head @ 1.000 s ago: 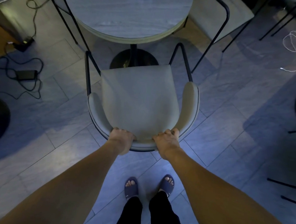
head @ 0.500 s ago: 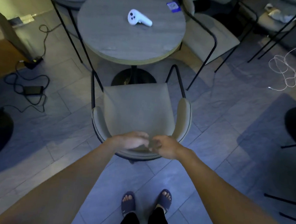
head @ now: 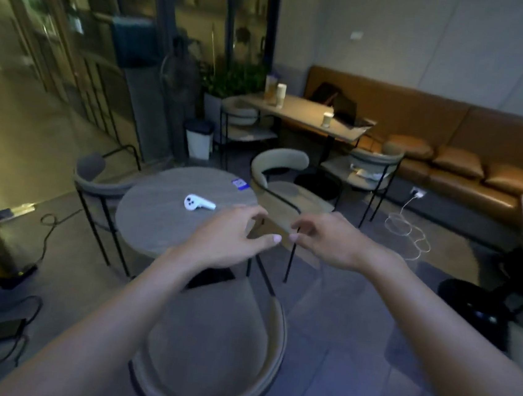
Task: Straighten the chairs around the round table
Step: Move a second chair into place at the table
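Observation:
The round grey table [head: 154,219] stands at centre left with a white controller [head: 198,203] and a small blue card [head: 239,184] on it. A beige chair [head: 212,347] sits right below me, its seat facing the table. A second beige chair [head: 282,184] stands at the table's far right, angled outward. A third chair [head: 94,177] is at the table's left. My left hand [head: 226,239] and my right hand [head: 330,240] hover in the air above the near chair, fingers spread, holding nothing.
Cables and a power brick [head: 1,328] lie on the floor at left. A white cable [head: 408,229] trails on the floor at right. Behind stand a rectangular table [head: 310,116] with cups, more chairs, a brown bench sofa [head: 452,153] and a black table base [head: 475,304].
Both hands have let go of the near chair's backrest and risen into the air. My view has tilted up from the floor to the room.

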`<action>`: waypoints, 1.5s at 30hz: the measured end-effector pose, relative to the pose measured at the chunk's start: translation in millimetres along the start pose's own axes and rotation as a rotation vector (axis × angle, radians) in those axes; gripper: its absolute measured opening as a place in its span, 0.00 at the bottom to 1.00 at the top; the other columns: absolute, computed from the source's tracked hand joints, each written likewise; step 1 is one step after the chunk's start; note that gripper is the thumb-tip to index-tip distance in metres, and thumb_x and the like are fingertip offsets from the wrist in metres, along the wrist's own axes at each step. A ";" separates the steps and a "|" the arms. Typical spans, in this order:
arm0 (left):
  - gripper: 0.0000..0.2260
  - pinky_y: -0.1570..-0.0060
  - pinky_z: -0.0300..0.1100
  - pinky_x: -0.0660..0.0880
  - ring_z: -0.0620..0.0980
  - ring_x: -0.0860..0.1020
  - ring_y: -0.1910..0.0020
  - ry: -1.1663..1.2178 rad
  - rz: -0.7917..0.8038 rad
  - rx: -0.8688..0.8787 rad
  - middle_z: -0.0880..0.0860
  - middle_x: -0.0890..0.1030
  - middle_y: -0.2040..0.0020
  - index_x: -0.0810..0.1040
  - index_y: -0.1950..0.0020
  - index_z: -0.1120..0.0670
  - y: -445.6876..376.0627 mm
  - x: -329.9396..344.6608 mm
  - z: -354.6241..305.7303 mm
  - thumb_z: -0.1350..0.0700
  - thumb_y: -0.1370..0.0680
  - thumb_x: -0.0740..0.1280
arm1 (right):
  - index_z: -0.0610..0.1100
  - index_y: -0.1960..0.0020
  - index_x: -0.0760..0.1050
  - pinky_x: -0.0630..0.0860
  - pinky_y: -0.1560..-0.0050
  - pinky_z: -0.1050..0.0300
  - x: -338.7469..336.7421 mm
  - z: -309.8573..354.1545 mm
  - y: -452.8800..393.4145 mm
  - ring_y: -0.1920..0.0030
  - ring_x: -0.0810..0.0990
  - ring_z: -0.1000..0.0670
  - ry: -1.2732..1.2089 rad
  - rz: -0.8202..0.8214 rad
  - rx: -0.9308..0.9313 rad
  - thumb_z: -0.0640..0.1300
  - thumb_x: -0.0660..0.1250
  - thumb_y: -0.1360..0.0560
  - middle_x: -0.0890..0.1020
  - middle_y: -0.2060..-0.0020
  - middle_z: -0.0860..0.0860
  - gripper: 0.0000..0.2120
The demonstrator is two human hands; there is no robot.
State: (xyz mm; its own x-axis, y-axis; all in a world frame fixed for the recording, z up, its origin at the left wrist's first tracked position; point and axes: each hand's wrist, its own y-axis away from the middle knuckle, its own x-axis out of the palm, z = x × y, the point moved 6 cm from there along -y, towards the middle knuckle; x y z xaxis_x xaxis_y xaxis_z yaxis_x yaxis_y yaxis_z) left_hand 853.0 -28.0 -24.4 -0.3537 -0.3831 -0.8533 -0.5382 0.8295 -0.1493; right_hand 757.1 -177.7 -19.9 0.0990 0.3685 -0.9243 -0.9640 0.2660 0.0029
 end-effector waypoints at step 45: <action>0.14 0.46 0.41 0.75 0.35 0.78 0.48 0.222 -0.262 -0.182 0.38 0.81 0.53 0.77 0.46 0.43 -314.9 134.5 -82.9 0.39 0.29 0.70 | 0.54 0.50 0.80 0.72 0.55 0.62 -121.9 -339.9 -146.6 0.56 0.77 0.60 -0.213 -0.084 -0.103 0.57 0.65 0.24 0.80 0.62 0.60 0.10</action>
State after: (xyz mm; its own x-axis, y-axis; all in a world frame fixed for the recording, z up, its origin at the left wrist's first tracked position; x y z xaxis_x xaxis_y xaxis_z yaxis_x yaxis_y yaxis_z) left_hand 911.4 -374.4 -50.8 -0.3330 -0.6674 -0.6661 -0.7520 0.6141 -0.2394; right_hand 802.5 -564.4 -37.3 0.2191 0.5316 -0.8181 -0.9691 0.2156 -0.1195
